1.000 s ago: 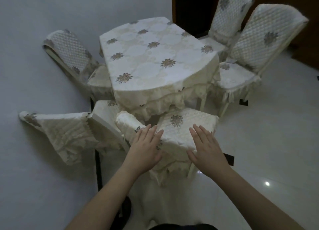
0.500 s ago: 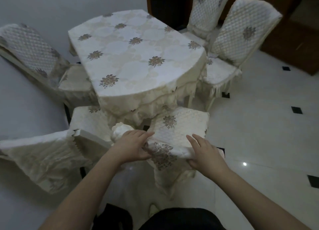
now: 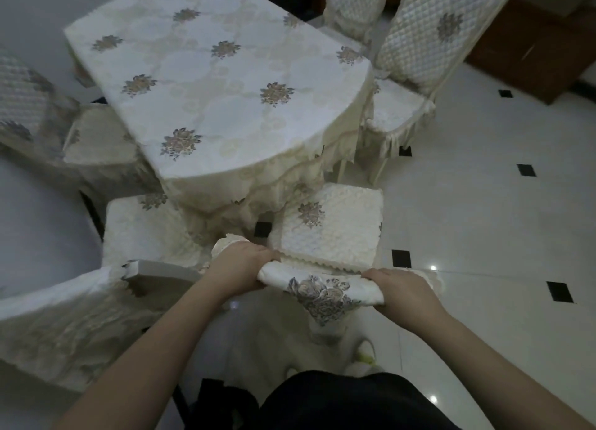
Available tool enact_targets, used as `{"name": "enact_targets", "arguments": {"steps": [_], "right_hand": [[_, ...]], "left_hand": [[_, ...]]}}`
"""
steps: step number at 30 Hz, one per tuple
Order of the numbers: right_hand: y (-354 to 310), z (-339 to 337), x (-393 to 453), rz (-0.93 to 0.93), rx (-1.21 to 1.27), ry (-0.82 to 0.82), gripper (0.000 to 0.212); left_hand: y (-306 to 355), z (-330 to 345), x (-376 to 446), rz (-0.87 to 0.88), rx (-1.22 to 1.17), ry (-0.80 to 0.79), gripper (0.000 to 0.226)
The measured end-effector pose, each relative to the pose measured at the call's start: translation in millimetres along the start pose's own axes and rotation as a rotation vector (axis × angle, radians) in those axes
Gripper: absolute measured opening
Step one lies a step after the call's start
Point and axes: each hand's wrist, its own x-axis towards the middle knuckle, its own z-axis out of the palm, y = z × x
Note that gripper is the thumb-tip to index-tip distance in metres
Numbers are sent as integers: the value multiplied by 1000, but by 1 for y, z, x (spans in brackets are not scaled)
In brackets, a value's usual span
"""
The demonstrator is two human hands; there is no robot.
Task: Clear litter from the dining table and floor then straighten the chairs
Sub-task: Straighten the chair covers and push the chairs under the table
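A cream quilted chair (image 3: 329, 226) stands right in front of me, its seat tucked partly under the dining table (image 3: 222, 84). My left hand (image 3: 240, 268) and my right hand (image 3: 398, 289) both grip the top of its backrest (image 3: 322, 289), which is wrapped in a flower-patterned cover. A cream cloth with grey flower motifs covers the table, and nothing lies on it. I see no litter on the table or the floor.
A second chair (image 3: 148, 233) stands at my left, its backrest (image 3: 58, 323) tilted toward me. Another chair (image 3: 29, 107) is at the far left, two more at the right (image 3: 419, 59), (image 3: 351, 1). White tiled floor (image 3: 483, 204) with black insets spreads to the right.
My hands went from hovering open over the near chair's backrest to gripping its top. The view has closed in on the table and chair.
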Motion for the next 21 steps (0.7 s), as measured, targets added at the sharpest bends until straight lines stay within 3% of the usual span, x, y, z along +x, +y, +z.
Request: {"name": "enact_targets", "arguments": {"steps": [14,21], "right_hand": [[2,-8,-2,-119,66,61,46],[7,-3,-1,-149,118,43,45]], "left_hand": [[14,-4,-1,-43,9,82,19],[19,-3,-2,-112,-19,78,23]]}}
